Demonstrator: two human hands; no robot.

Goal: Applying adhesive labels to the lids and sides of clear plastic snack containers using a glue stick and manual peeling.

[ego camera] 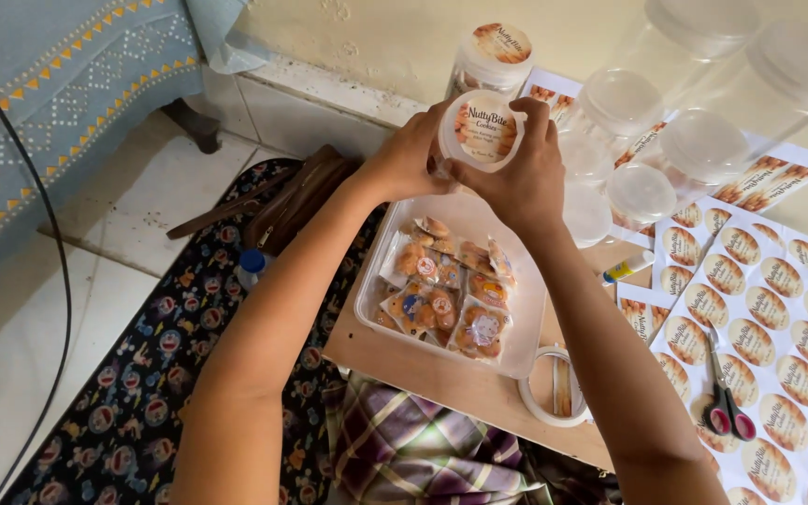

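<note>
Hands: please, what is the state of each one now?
Left hand: closed on the round jar, gripping its left side.
Right hand: closed on the same jar, from the right.

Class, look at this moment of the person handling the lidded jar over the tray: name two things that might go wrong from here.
1. Both hands, left hand and right hand, hold the round jar in the air above the tray of wrapped snacks; a slip might drop it onto them.
2. The scissors lie on the sticker sheet near the right forearm, which might knock them.
</note>
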